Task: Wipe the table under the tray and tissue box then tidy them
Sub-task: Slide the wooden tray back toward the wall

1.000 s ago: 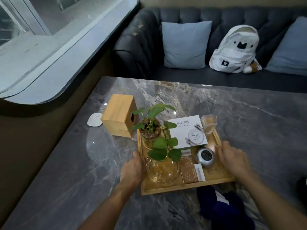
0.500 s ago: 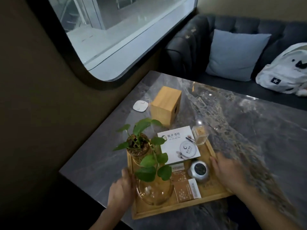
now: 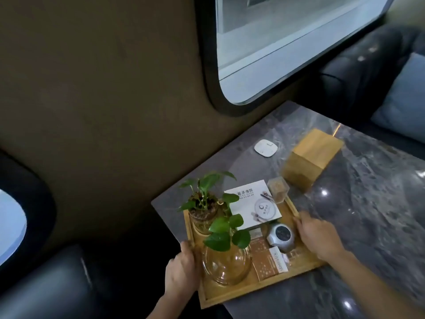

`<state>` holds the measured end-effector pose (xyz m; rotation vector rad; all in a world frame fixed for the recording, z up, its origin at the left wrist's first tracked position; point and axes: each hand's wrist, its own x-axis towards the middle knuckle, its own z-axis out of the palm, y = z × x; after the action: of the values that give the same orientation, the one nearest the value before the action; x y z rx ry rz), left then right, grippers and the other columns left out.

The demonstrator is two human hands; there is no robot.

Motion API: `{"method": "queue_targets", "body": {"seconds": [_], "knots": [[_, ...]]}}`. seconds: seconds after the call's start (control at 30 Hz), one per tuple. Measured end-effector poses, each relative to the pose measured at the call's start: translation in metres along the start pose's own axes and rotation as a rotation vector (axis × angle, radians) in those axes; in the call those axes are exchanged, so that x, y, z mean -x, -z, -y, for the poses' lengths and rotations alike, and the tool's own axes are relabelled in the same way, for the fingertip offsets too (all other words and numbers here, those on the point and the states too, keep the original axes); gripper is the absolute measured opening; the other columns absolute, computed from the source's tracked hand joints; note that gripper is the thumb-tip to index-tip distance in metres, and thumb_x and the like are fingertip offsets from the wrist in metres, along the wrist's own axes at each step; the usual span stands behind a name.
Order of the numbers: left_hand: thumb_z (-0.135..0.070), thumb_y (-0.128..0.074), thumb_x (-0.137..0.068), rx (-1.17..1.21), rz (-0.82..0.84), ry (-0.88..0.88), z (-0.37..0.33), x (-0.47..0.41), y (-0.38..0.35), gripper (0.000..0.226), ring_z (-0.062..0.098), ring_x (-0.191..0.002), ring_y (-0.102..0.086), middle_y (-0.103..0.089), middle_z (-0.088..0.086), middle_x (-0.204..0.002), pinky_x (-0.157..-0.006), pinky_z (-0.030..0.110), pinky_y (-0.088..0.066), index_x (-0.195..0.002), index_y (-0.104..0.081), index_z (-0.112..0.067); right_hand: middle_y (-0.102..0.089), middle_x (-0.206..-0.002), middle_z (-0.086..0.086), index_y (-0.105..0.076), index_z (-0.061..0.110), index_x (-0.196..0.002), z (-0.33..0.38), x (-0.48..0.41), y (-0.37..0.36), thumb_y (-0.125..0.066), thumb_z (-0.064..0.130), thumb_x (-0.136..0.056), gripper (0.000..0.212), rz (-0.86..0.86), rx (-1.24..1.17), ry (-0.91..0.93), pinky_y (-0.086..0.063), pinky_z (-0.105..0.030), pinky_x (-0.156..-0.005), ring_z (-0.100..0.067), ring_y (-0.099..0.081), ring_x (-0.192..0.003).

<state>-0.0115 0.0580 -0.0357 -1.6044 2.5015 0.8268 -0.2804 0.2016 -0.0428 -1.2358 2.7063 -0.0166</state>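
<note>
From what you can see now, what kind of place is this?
Probably a cafe or restaurant booth: a marble-look table beside a rounded window, padded dark seating, and a wooden tray holding a printed menu card.

Dim, window-lit [image 3: 287, 42], motion blur

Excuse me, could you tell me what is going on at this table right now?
A person grips a wooden tray by its two sides, left hand and right hand. It holds a potted plant, a glass jar and a white booklet, and overhangs the table's near-left edge. The wooden tissue box stands beyond it, untouched.
</note>
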Motion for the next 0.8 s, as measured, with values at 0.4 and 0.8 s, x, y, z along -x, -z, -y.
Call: {"method": "queue_targets", "body": {"seconds": [0.4, 0.8], "knots": [[-0.024, -0.045, -0.094, 0.325, -0.148, 0.176, 0.019, -0.024, 0.014, 0.014, 0.027, -0.077, -0.065, -0.066, 0.007, -0.082, -0.069, 0.040, -0.052, -0.085, -0.051, -0.015, -0.068, -0.102, -0.016, -0.047, 0.012, -0.104, 0.038, -0.083, 0.010, -0.028, 0.037, -0.097, 0.032, 0.174, -0.025, 0.070, -0.048, -0.040, -0.078, -0.034, -0.064, -0.093], [-0.093, -0.047, -0.044, 0.252, 0.185, -0.216, 0.037, 0.014, -0.002, 0.144, 0.003, -0.137, 0.027, 0.034, -0.011, -0.146, -0.117, 0.025, 0.006, -0.133, 0.039, -0.019, 0.001, -0.156, 0.007, 0.015, 0.034, -0.142, -0.012, -0.036, 0.016, -0.073, 0.074, -0.032, 0.146, 0.650, -0.307, 0.157, -0.003, -0.040, -0.115, -0.015, 0.000, -0.143]]}}
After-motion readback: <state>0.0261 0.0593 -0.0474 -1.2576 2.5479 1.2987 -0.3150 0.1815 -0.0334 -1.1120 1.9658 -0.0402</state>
